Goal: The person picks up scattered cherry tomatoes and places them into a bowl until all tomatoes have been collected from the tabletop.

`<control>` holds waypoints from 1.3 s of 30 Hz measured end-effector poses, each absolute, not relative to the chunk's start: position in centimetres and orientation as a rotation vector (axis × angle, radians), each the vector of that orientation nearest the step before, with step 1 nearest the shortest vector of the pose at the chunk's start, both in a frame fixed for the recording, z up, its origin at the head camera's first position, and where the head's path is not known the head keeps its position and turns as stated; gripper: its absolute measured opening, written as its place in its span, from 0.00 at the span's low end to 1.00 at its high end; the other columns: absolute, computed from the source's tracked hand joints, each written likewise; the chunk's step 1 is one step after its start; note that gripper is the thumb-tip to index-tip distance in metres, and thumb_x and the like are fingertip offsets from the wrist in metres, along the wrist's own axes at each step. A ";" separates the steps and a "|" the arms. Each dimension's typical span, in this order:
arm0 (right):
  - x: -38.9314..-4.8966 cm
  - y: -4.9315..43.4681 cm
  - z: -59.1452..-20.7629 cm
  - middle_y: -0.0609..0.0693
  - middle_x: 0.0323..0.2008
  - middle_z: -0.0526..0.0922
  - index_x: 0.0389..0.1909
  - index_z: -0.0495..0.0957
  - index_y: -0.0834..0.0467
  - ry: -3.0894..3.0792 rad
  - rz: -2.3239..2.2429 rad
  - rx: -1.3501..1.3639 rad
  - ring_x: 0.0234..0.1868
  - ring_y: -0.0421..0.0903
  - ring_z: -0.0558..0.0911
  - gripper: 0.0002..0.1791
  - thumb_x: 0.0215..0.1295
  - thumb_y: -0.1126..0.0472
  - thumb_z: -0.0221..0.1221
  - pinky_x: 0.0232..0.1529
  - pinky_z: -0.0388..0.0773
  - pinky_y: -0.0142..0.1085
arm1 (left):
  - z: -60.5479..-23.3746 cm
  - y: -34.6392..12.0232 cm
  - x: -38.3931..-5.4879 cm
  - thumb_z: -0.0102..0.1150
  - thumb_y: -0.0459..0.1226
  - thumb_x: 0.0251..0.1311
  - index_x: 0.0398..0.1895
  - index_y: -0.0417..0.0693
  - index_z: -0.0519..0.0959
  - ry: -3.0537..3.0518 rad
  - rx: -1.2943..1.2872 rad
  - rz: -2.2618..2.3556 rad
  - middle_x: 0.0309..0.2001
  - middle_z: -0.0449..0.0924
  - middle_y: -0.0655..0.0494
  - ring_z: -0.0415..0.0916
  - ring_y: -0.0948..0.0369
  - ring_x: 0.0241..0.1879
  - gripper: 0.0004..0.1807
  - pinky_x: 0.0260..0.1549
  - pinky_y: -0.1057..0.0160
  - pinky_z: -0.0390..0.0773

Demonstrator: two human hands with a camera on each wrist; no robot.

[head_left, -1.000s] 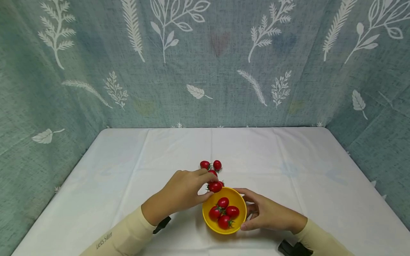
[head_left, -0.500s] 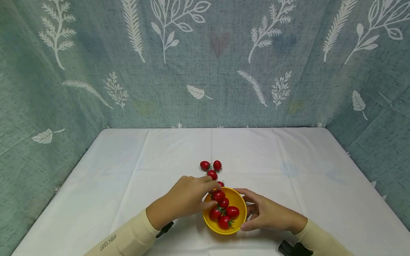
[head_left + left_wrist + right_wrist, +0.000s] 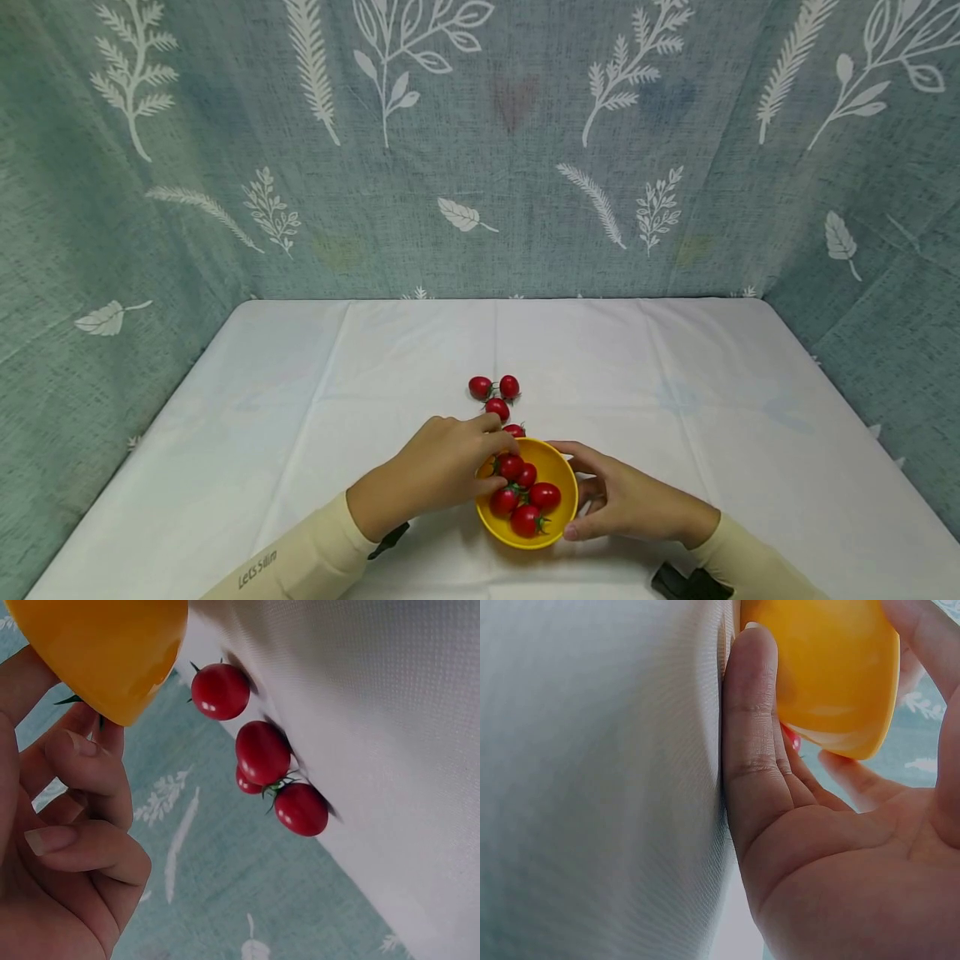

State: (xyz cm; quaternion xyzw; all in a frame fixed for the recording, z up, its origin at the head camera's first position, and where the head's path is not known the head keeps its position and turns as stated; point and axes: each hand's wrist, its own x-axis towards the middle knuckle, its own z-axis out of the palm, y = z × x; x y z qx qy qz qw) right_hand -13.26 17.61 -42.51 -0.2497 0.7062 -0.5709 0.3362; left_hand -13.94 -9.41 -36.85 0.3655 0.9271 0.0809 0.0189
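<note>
While the right hand (image 3: 630, 502) cups the yellow bowl (image 3: 557, 467), the left hand (image 3: 450, 458) pinches a red tomato (image 3: 510, 467)

As I see in the head view, the bowl stands upright at lower centre. The left hand's grip sits over its upper-left rim, thumb and fingertips drawn in around the tomato, just beside four other tomatoes (image 3: 544, 497) inside. The right hand's grip is spread wide, thumb and fingers curved against the bowl's right side. Just above the bowl I see four loose tomatoes (image 3: 497, 408) on the white-covered worktop (image 3: 675, 358); my left wrist view has them near centre. A blue-green curtain (image 3: 480, 150) with white leaves fills the upper frame.
</note>
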 end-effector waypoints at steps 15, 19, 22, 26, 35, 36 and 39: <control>-13.3 17.6 -42.5 0.63 0.70 0.65 0.76 0.54 0.46 1.844 -1.489 -0.658 0.51 0.52 0.85 0.48 0.60 0.59 0.71 0.50 0.82 0.34 | -36.9 -9.8 -14.1 0.72 0.54 0.54 0.48 0.61 0.84 2.866 1.163 0.305 0.42 0.80 0.60 0.68 0.71 0.22 0.20 0.24 0.73 0.71; -13.3 17.7 -42.6 0.64 0.70 0.65 0.76 0.54 0.46 1.848 -1.487 -0.670 0.50 0.52 0.85 0.48 0.60 0.59 0.71 0.50 0.82 0.33 | -36.8 -10.1 -14.2 0.70 0.54 0.56 0.48 0.61 0.84 2.866 1.187 0.342 0.40 0.79 0.62 0.66 0.71 0.20 0.18 0.23 0.73 0.70; -13.3 17.8 -42.6 0.64 0.70 0.66 0.76 0.54 0.46 1.846 -1.490 -0.673 0.50 0.52 0.85 0.48 0.60 0.59 0.71 0.50 0.83 0.33 | -36.6 -10.1 -14.3 0.70 0.52 0.58 0.48 0.60 0.85 2.884 1.197 0.378 0.39 0.80 0.63 0.65 0.71 0.20 0.16 0.22 0.74 0.69; -13.3 17.8 -42.7 0.64 0.70 0.66 0.76 0.54 0.46 1.842 -1.493 -0.664 0.50 0.52 0.85 0.48 0.60 0.59 0.71 0.49 0.83 0.33 | -36.4 -10.3 -14.7 0.67 0.52 0.60 0.47 0.60 0.85 2.929 1.187 0.380 0.40 0.81 0.64 0.69 0.70 0.22 0.15 0.22 0.74 0.69; -13.4 17.7 -42.6 0.63 0.69 0.67 0.76 0.54 0.46 1.828 -1.500 -0.648 0.51 0.53 0.85 0.48 0.60 0.59 0.71 0.50 0.83 0.34 | -36.4 -10.6 -16.2 0.69 0.50 0.60 0.47 0.60 0.84 2.971 1.097 0.326 0.40 0.81 0.64 0.71 0.69 0.23 0.14 0.24 0.72 0.71; -13.4 17.7 -42.6 0.63 0.69 0.67 0.76 0.54 0.46 1.827 -1.502 -0.651 0.51 0.53 0.85 0.47 0.60 0.59 0.71 0.50 0.83 0.34 | -36.5 -10.6 -16.4 0.69 0.49 0.60 0.47 0.61 0.84 2.976 1.092 0.323 0.41 0.81 0.64 0.70 0.69 0.23 0.14 0.24 0.72 0.71; -13.4 17.7 -42.7 0.64 0.69 0.66 0.76 0.54 0.47 1.813 -1.512 -0.658 0.51 0.53 0.85 0.48 0.60 0.60 0.71 0.50 0.83 0.35 | -36.8 -10.6 -17.0 0.69 0.49 0.60 0.47 0.62 0.84 2.984 1.086 0.335 0.41 0.82 0.63 0.69 0.69 0.22 0.13 0.23 0.71 0.71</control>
